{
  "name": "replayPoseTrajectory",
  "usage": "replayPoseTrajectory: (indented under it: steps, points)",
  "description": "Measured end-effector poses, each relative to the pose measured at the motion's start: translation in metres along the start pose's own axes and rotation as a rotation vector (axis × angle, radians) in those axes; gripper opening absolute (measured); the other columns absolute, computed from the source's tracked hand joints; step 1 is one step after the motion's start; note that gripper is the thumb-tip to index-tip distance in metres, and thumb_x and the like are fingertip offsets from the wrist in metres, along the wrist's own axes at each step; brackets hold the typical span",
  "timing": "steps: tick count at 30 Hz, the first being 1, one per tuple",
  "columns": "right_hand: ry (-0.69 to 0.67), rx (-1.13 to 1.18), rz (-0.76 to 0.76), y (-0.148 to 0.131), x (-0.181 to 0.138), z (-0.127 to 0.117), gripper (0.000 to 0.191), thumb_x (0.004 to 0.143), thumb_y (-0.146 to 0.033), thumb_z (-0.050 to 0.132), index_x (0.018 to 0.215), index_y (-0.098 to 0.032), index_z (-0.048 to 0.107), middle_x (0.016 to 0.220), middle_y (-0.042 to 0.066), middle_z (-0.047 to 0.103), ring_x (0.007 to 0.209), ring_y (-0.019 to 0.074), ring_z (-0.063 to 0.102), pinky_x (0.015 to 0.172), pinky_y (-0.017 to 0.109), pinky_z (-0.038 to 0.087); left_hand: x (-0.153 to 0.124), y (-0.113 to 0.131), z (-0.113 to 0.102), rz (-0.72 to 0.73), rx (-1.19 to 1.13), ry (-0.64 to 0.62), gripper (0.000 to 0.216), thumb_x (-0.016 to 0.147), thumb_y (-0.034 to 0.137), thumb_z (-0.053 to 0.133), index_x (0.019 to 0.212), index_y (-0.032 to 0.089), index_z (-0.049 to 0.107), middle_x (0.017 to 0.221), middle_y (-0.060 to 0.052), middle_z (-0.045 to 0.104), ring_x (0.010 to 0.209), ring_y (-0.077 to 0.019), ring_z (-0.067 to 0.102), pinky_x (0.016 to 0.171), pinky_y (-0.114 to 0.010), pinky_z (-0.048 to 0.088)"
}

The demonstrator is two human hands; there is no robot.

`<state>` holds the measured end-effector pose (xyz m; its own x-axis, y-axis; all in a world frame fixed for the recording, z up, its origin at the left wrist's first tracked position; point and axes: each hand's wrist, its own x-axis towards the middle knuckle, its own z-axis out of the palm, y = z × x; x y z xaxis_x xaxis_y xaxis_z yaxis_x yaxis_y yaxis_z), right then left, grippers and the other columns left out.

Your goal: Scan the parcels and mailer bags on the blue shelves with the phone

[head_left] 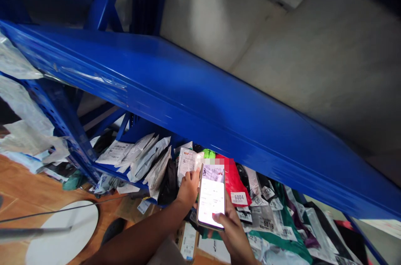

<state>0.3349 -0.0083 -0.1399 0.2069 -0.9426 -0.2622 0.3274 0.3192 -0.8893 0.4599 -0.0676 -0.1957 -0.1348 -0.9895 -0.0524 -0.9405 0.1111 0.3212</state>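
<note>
Low in the middle of the frame, a smartphone (211, 198) stands nearly upright, lit white screen facing the camera, its top leaning slightly right. Just left of it and touching its upper edge, a white plastic parcel (187, 161) with a printed label stands on edge in the row of packages under the blue shelf.

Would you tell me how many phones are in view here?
1: the phone, screen lit, held in the right hand beside the left hand, before the parcels; others may be hidden.
</note>
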Motion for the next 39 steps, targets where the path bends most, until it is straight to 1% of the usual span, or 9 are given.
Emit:
replayPoseTrajectory:
  steps: [3,11,17,22,27,30,35,39]
  points:
    - [0.002,-0.004,0.001,0.001,0.0009,-0.0005,0.098,0.063,-0.016,0.069,0.148,-0.028,0.019,0.1,0.01,0.072,0.08,0.0308,0.069,0.042,0.028,0.052,0.0007,0.0001,0.001,0.0,-0.001,0.007,0.047,0.091,0.014,0.041,0.137,0.017,0.046,0.113,-0.015,0.059,0.096,-0.0273,0.052,0.072,-0.033,0.045]
    - [0.016,-0.005,0.007,-0.0008,0.0011,-0.0001,0.098,0.063,-0.016,0.07,0.147,-0.028,0.022,0.101,0.01,0.073,0.079,0.0309,0.069,0.043,0.03,0.053,0.0004,-0.0009,0.0018,0.018,-0.001,0.042,0.046,0.09,0.013,0.043,0.136,0.017,0.048,0.112,-0.015,0.06,0.094,-0.0258,0.053,0.07,-0.032,0.045]
    - [0.004,-0.002,0.009,-0.0014,0.0017,0.0024,0.097,0.063,-0.014,0.069,0.147,-0.029,0.023,0.104,0.01,0.072,0.078,0.0304,0.069,0.044,0.03,0.054,0.0002,-0.0017,0.0002,0.041,-0.019,0.043,0.046,0.089,0.013,0.042,0.134,0.013,0.05,0.111,-0.018,0.06,0.094,-0.0287,0.051,0.068,-0.034,0.045]
    - [-0.008,-0.006,-0.001,-0.0017,0.0011,0.0021,0.097,0.064,-0.015,0.069,0.148,-0.028,0.021,0.099,0.009,0.073,0.078,0.0305,0.069,0.044,0.03,0.053,0.0002,-0.0013,-0.0016,0.046,-0.026,0.035,0.047,0.089,0.012,0.04,0.135,0.015,0.049,0.11,-0.018,0.06,0.093,-0.0304,0.051,0.068,-0.035,0.045]
    - [-0.013,-0.009,0.013,-0.0022,0.0005,0.0032,0.094,0.066,-0.015,0.068,0.147,-0.03,0.023,0.104,0.009,0.072,0.081,0.0301,0.07,0.045,0.029,0.053,0.0002,-0.0013,-0.0025,0.052,-0.023,0.03,0.048,0.088,0.011,0.041,0.135,0.015,0.05,0.111,-0.017,0.06,0.094,-0.0303,0.051,0.068,-0.035,0.045]
    - [-0.007,-0.001,0.017,-0.0021,0.0013,0.0034,0.096,0.064,-0.015,0.069,0.147,-0.029,0.024,0.103,0.01,0.073,0.081,0.0308,0.069,0.044,0.028,0.053,0.0001,-0.0015,-0.0023,0.053,-0.02,0.034,0.047,0.089,0.012,0.041,0.135,0.017,0.05,0.11,-0.017,0.061,0.093,-0.0298,0.051,0.067,-0.034,0.044]
    - [0.005,-0.003,0.014,-0.0022,0.002,0.0019,0.098,0.064,-0.014,0.067,0.148,-0.03,0.02,0.102,0.009,0.073,0.08,0.0302,0.069,0.043,0.028,0.052,0.0008,-0.002,0.0007,0.053,-0.012,0.027,0.046,0.088,0.014,0.041,0.132,0.017,0.052,0.109,-0.016,0.059,0.093,-0.0296,0.05,0.067,-0.034,0.041]
    - [0.001,-0.006,0.014,-0.0019,0.0016,0.0014,0.097,0.064,-0.015,0.068,0.148,-0.029,0.021,0.099,0.009,0.073,0.08,0.0304,0.069,0.044,0.029,0.053,0.0017,-0.0023,0.0031,0.041,-0.017,0.025,0.047,0.089,0.014,0.038,0.134,0.017,0.05,0.11,-0.016,0.059,0.093,-0.0293,0.048,0.066,-0.033,0.039]
